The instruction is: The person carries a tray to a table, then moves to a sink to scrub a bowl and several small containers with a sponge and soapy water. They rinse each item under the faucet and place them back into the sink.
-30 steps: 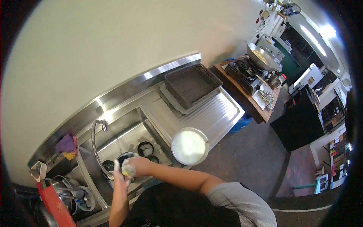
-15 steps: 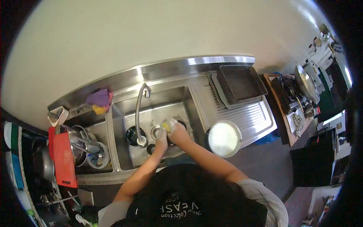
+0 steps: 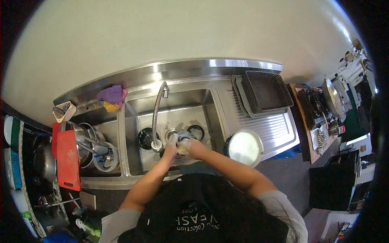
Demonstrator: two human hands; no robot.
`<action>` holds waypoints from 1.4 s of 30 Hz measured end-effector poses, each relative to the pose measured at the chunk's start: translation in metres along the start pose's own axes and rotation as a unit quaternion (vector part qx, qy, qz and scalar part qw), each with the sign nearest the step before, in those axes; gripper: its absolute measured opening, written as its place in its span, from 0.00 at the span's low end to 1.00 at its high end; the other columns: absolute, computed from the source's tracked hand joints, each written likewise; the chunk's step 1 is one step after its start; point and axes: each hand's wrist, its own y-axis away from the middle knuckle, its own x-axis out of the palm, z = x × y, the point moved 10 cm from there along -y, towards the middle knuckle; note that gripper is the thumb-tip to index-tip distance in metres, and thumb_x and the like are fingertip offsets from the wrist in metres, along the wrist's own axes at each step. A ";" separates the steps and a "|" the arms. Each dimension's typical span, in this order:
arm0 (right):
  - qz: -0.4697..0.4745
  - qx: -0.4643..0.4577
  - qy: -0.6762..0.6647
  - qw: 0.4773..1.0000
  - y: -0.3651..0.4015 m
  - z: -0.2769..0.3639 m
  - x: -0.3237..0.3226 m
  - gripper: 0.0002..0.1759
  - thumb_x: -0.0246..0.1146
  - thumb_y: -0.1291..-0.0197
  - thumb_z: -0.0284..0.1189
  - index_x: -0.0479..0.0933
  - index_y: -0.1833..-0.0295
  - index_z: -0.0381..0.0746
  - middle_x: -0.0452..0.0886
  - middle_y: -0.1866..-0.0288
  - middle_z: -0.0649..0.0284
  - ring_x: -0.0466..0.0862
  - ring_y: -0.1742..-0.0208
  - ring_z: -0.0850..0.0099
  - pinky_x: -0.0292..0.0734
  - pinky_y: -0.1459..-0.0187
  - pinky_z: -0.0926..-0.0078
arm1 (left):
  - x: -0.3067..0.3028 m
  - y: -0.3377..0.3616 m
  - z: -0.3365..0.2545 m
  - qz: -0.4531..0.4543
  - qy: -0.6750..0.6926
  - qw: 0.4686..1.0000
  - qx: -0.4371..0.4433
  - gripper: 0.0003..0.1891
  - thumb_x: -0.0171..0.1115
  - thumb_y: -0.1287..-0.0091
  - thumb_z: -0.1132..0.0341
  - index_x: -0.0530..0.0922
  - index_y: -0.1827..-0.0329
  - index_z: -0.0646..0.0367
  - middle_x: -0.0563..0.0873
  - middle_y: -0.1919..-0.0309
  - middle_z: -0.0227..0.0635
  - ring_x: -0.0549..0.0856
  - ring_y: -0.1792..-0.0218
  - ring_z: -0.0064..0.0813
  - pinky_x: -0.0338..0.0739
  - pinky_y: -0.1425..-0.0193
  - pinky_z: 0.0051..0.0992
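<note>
Over the right basin of the steel sink (image 3: 129, 141), my left hand (image 3: 172, 146) and my right hand (image 3: 192, 148) are close together. Between them is a small dark, rounded item (image 3: 185, 137), blurred and foamy, which both hands grip. A yellow sponge (image 3: 182, 151) is pressed against it by my right hand. Two black round pieces lie on the basin floor, one at the left (image 3: 145, 138) and one beyond my right hand (image 3: 196, 132). The flexible faucet (image 3: 156, 115) hangs just left of my hands.
A pot of whitish liquid (image 3: 245, 149) stands right of the basin. Black trays (image 3: 267, 92) rest on the drainboard. Purple cloth (image 3: 111, 94), a red board (image 3: 68, 160) and a container of utensils (image 3: 106, 158) are at the left. A wok (image 3: 334, 99) is far right.
The dark item now shows between my hands, and the sponge sits lower. The black piece at the right is more exposed. The whole view has shifted slightly.
</note>
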 end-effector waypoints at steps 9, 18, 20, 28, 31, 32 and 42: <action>-0.090 -0.052 -0.121 0.987 -0.011 -0.046 0.064 0.19 0.62 0.50 0.32 0.73 0.52 0.37 0.75 0.50 0.53 0.74 0.48 0.55 0.68 0.44 0.64 | 0.033 0.024 0.069 -0.038 0.262 0.926 -0.269 0.23 0.38 0.27 0.54 0.74 0.49 0.65 0.80 0.56 0.37 0.78 0.58 0.30 0.72 0.50 0.28; 0.126 -0.024 -0.072 0.989 -0.007 -0.044 0.062 0.24 0.70 0.57 0.38 0.75 0.53 0.44 0.78 0.55 0.54 0.78 0.54 0.54 0.73 0.54 0.60 | 0.034 0.032 0.037 0.111 0.341 0.828 -0.431 0.33 0.39 0.34 0.36 0.69 0.38 0.53 0.76 0.47 0.42 0.78 0.50 0.42 0.76 0.50 0.45; 0.108 0.032 -0.046 0.993 -0.013 -0.061 0.048 0.23 0.69 0.57 0.37 0.75 0.53 0.43 0.78 0.55 0.54 0.78 0.54 0.55 0.73 0.53 0.60 | 0.021 0.038 0.072 0.061 0.282 0.816 -0.501 0.36 0.38 0.35 0.34 0.68 0.38 0.55 0.74 0.44 0.44 0.76 0.49 0.44 0.76 0.51 0.47; 0.140 0.230 0.083 0.960 -0.041 -0.164 0.096 0.21 0.63 0.52 0.30 0.74 0.49 0.42 0.78 0.53 0.51 0.77 0.50 0.54 0.73 0.49 0.60 | -0.119 -0.003 0.116 -0.113 -0.327 0.934 -0.093 0.18 0.62 0.47 0.64 0.77 0.54 0.63 0.80 0.64 0.49 0.78 0.56 0.48 0.72 0.52 0.41; 0.107 0.292 0.106 0.944 -0.039 -0.200 0.123 0.19 0.58 0.49 0.28 0.72 0.49 0.38 0.77 0.52 0.50 0.76 0.48 0.54 0.72 0.48 0.60 | -0.137 0.014 0.151 -0.144 -0.217 0.955 -0.140 0.18 0.62 0.45 0.61 0.78 0.56 0.63 0.80 0.62 0.48 0.78 0.53 0.48 0.71 0.46 0.41; 0.097 0.326 0.076 0.937 -0.034 -0.218 0.136 0.19 0.57 0.48 0.29 0.72 0.49 0.37 0.76 0.51 0.50 0.76 0.47 0.54 0.71 0.48 0.60 | -0.141 0.021 0.168 -0.124 -0.198 0.956 -0.180 0.17 0.61 0.45 0.60 0.78 0.56 0.63 0.80 0.60 0.49 0.77 0.52 0.48 0.70 0.44 0.40; -0.040 0.292 0.043 0.955 -0.025 -0.152 0.034 0.21 0.61 0.47 0.33 0.69 0.48 0.40 0.75 0.51 0.50 0.74 0.46 0.53 0.71 0.48 0.58 | -0.121 0.006 0.103 0.102 -0.493 0.846 -0.178 0.10 0.57 0.42 0.61 0.80 0.66 0.57 0.84 0.70 0.41 0.83 0.67 0.43 0.73 0.57 0.40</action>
